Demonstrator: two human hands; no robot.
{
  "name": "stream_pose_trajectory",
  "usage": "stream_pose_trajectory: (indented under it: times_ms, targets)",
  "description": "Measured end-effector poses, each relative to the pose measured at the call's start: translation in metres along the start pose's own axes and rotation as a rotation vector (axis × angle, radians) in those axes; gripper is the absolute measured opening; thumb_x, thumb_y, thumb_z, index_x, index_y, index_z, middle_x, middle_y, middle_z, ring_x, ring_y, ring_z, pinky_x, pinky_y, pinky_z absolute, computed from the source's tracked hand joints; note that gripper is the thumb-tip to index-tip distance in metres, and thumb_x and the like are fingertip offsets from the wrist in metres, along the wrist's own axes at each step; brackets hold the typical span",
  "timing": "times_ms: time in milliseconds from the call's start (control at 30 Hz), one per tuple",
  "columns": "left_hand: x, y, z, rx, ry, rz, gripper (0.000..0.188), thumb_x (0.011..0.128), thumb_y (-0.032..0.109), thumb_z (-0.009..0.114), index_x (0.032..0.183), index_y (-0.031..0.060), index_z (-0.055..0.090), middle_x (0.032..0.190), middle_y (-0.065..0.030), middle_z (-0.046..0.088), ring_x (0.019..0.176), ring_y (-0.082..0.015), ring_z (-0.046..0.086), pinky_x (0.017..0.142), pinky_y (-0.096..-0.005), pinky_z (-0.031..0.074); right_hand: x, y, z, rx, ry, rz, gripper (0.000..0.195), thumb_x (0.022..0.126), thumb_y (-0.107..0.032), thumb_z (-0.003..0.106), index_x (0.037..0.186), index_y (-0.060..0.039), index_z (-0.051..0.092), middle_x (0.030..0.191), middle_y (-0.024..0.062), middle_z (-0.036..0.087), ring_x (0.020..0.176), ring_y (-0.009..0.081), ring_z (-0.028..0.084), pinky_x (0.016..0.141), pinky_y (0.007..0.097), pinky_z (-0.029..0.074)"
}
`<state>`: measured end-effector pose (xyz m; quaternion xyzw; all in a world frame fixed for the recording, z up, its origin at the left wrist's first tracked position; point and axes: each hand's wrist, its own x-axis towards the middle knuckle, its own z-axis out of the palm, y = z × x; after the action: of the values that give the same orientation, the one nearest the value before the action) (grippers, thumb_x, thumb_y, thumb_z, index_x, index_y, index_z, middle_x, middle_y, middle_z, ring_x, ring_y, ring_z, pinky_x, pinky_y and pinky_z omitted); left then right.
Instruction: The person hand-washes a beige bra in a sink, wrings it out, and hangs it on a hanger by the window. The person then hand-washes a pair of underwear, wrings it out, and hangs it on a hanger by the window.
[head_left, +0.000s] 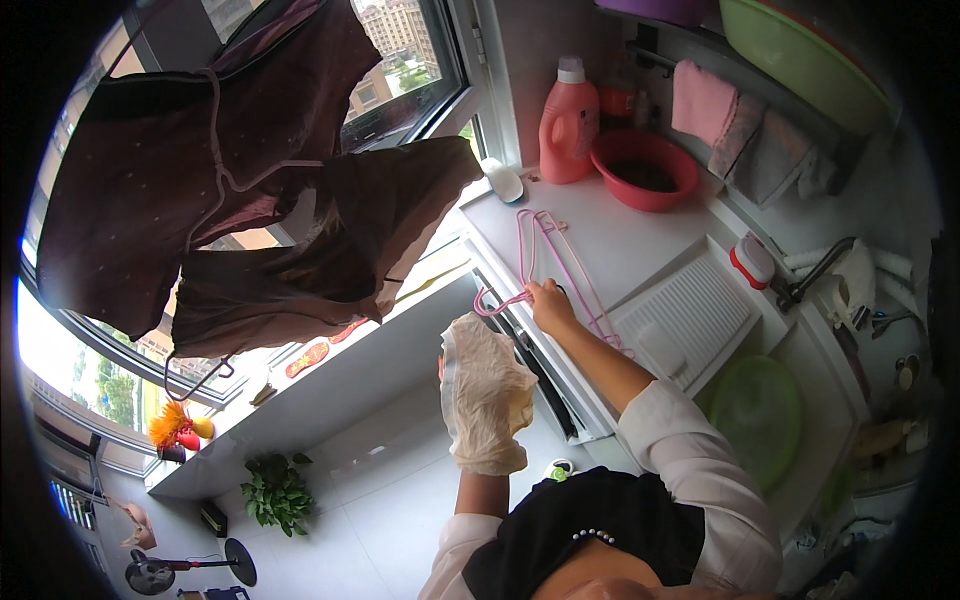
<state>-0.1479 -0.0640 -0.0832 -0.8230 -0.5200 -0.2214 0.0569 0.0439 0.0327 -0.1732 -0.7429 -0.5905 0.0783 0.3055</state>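
A cream-coloured cloth garment (486, 397) hangs over my left hand and hides nearly all of it; a bit of finger shows at the cloth's left edge (441, 367). My right hand (551, 306) is closed around pink wire hangers (562, 259) near their hooks, just above and right of the garment. The hangers' frames lie over the white countertop (517, 225). Up to the left, dark brown garments (277, 262) hang in front of the window, with a grey hanger (225, 169) across them.
A pink detergent bottle (568, 127) and a red basin (649, 176) stand at the counter's back. To the right are a white washboard sink (694, 319) and a green basin (756, 420). A potted plant (276, 493) and a fan (191, 564) stand on the floor at lower left.
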Motion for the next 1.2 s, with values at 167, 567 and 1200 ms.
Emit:
stream_pose_trajectory:
  times_ms: [167,567,1200]
  targets:
    - [0.009,0.012,-0.014,0.101,-0.075,0.071,0.033,0.080,0.023,0.057,0.110,0.0082,0.051,0.099,-0.0103,0.054,0.095,-0.0272,0.053,0.081,-0.0332,0.045,-0.001,0.000,-0.019,0.003,-0.080,0.046,0.014,0.080,-0.014,0.062,0.093,-0.0136,0.060,0.092,0.0138,0.058,0.082,0.0329,0.061,0.072,0.0432,0.048]
    - [0.006,0.010,0.004,0.554,0.177,0.233,0.014,0.088,0.019,0.049,0.095,0.0070,0.052,0.088,-0.0065,0.051,0.084,-0.0211,0.050,0.073,-0.0291,0.043,0.010,0.002,-0.078,-0.304,0.222,-0.067,0.021,0.083,-0.008,0.051,0.103,-0.0041,0.052,0.096,0.0176,0.053,0.073,0.0304,0.063,0.065,0.0385,0.053]
    - [0.024,0.026,0.033,3.622,-0.348,1.099,0.041,0.092,0.045,0.043,0.111,0.0099,0.055,0.096,-0.0052,0.058,0.088,-0.0198,0.057,0.075,-0.0336,0.048,-0.045,-0.039,-0.201,0.361,0.353,0.161,0.030,0.094,-0.026,0.044,0.097,-0.0013,0.062,0.090,0.0192,0.065,0.085,0.0369,0.061,0.074,0.0435,0.048]
